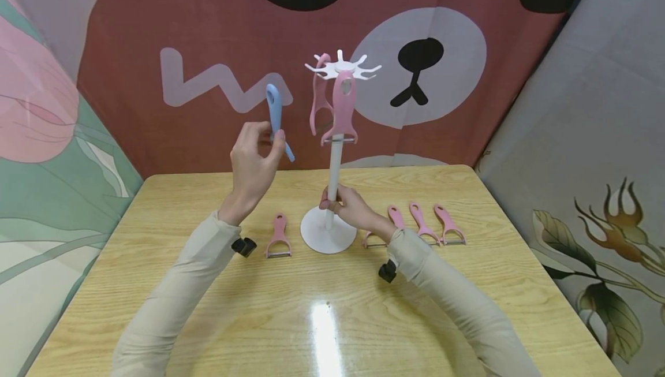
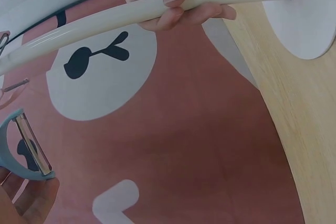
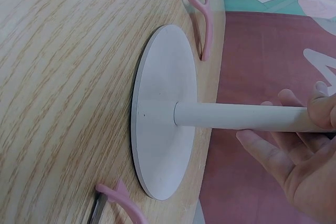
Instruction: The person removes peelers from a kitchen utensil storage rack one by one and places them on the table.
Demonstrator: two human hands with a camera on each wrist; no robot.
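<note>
My left hand (image 1: 251,163) pinches a blue peeler (image 1: 275,108) between thumb and fingers, raised left of a white stand with its handle pointing up. In the left wrist view, the peeler's curved head (image 2: 8,153) and metal blade show at the lower left. Lower down, my right hand (image 1: 355,208) grips the stand's pole (image 1: 335,163) above the round base (image 1: 328,243). Two pink peelers hang from the stand's spoked hook top (image 1: 345,67): one in front (image 1: 343,103), the other (image 1: 318,100) behind to the left.
One pink peeler (image 1: 279,232) lies on the wooden table (image 1: 208,308) left of the base. Several more lie to the right, such as the outermost peeler (image 1: 448,222), one partly hidden behind my right wrist. A patterned cloth (image 1: 208,13) hangs behind the table.
</note>
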